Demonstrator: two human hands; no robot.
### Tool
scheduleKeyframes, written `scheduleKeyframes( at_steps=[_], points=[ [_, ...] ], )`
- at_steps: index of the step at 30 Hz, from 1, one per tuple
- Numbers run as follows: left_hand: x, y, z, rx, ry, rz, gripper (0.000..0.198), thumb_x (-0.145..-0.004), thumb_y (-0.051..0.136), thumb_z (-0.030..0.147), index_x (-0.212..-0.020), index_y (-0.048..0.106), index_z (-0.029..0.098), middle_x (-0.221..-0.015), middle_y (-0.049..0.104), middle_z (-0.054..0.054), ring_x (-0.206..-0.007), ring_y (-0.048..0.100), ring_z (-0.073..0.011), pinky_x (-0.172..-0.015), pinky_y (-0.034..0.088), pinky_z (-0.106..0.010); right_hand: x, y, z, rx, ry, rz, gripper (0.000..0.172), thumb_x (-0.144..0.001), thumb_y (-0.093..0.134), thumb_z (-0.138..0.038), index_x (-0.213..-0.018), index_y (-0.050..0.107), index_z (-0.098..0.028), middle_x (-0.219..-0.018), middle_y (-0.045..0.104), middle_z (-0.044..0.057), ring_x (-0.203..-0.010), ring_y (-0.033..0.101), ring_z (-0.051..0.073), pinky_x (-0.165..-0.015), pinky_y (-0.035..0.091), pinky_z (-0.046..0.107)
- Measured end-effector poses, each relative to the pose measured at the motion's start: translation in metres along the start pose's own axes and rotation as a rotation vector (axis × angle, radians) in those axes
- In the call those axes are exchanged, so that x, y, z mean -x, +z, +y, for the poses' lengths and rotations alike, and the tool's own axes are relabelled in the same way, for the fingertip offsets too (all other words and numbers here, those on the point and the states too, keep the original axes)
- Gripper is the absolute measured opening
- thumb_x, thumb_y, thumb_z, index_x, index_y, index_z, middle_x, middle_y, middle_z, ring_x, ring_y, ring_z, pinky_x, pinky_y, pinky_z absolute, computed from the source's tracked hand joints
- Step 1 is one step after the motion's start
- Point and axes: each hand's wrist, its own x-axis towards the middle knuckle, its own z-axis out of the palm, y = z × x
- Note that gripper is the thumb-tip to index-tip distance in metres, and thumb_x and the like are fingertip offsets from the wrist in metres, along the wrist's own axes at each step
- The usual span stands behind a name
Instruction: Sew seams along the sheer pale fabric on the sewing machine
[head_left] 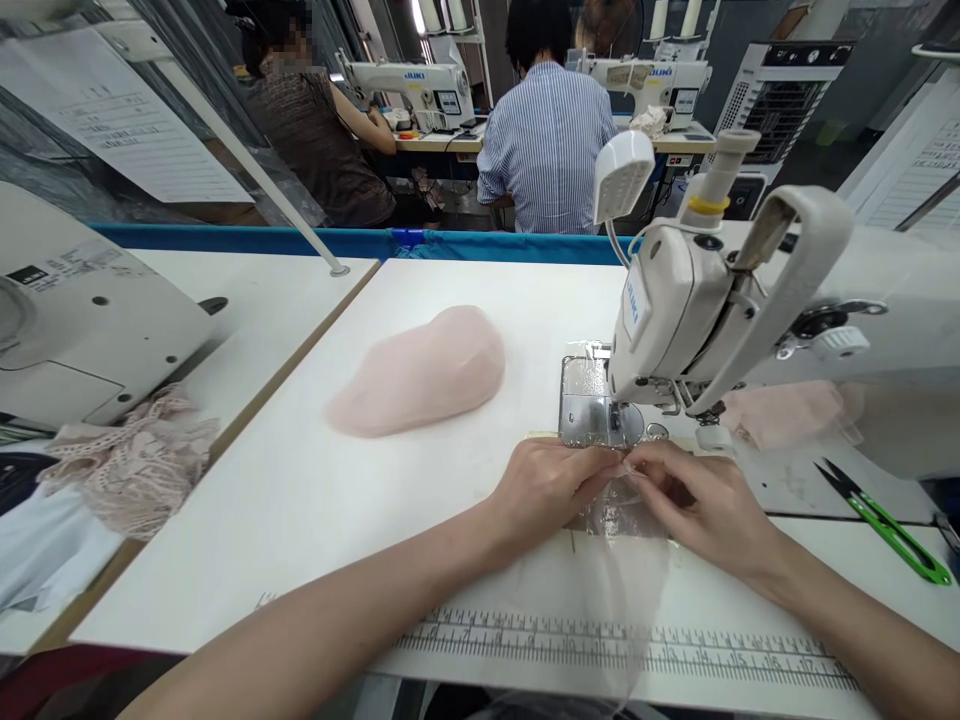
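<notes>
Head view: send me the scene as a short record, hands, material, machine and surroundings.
Left hand: pinching sheer fabric close to the metal plate
Right hand: pinching the same fabric, beside the left
Fabric: hangs toward the table's near edge, over the printed ruler
Machine: white sewing machine, its head just beyond the hands
Left of machine: pale pink piece, flat on the white table
Right side: green-handled snips
Background: person in striped shirt; person in dark top
</notes>
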Motion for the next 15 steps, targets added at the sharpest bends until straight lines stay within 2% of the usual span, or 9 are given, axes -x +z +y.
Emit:
scheduleKeyframes(
  at_steps=[5,8,11,13,15],
  points=[
    [-0.0012,-0.0036,0.0003,-0.004,-0.023,-0.011,0.026,-0.097,0.046,0.033,-0.084,0.060,0.016,-0.061,0.066,0.005,-0.045,0.052,-0.0054,-0.049,0.045,-0.020,-0.0005,-0.0017,-0.0008,0.046,-0.070,0.037,0.022,-0.090,0.049,-0.014,-0.110,0.058,-0.019,-0.066,0.061,-0.003,-0.050,0.053,0.008,-0.048,0.046,0.022],
    [-0.0015,-0.0052,0.0004,0.007,-0.008,-0.026,0.024,-0.097,0.048,0.033,-0.084,0.060,0.017,-0.060,0.065,0.005,-0.045,0.051,-0.0055,-0.049,0.044,-0.020,0.0006,-0.0020,0.0003,0.076,-0.117,0.073,0.026,-0.089,0.052,-0.011,-0.112,0.059,-0.021,-0.082,0.070,0.001,-0.063,0.064,0.011,-0.057,0.053,0.024],
    [-0.0008,-0.0059,0.0015,0.019,-0.004,-0.045,0.022,-0.096,0.050,0.033,-0.084,0.060,0.017,-0.059,0.065,0.006,-0.046,0.053,-0.0055,-0.049,0.045,-0.019,0.0022,-0.0025,0.0019,0.126,-0.159,0.144,0.028,-0.087,0.054,-0.011,-0.112,0.061,-0.023,-0.094,0.072,0.003,-0.076,0.069,0.015,-0.066,0.057,0.028],
    [0.0002,-0.0056,0.0029,0.041,-0.038,-0.060,0.019,-0.095,0.051,0.032,-0.086,0.059,0.017,-0.061,0.066,0.005,-0.049,0.056,-0.0058,-0.051,0.047,-0.019,0.0026,-0.0045,0.0018,0.180,-0.205,0.180,0.029,-0.087,0.055,-0.010,-0.111,0.061,-0.023,-0.090,0.073,0.002,-0.075,0.069,0.016,-0.064,0.058,0.028],
    [0.0011,-0.0052,0.0046,0.068,-0.087,-0.076,0.016,-0.094,0.050,0.029,-0.091,0.058,0.016,-0.063,0.066,0.004,-0.049,0.057,-0.0062,-0.051,0.048,-0.019,0.0023,-0.0085,0.0000,0.272,-0.284,0.179,0.030,-0.085,0.056,-0.008,-0.110,0.062,-0.024,-0.077,0.072,-0.001,-0.063,0.067,0.014,-0.057,0.056,0.026]
  ],
)
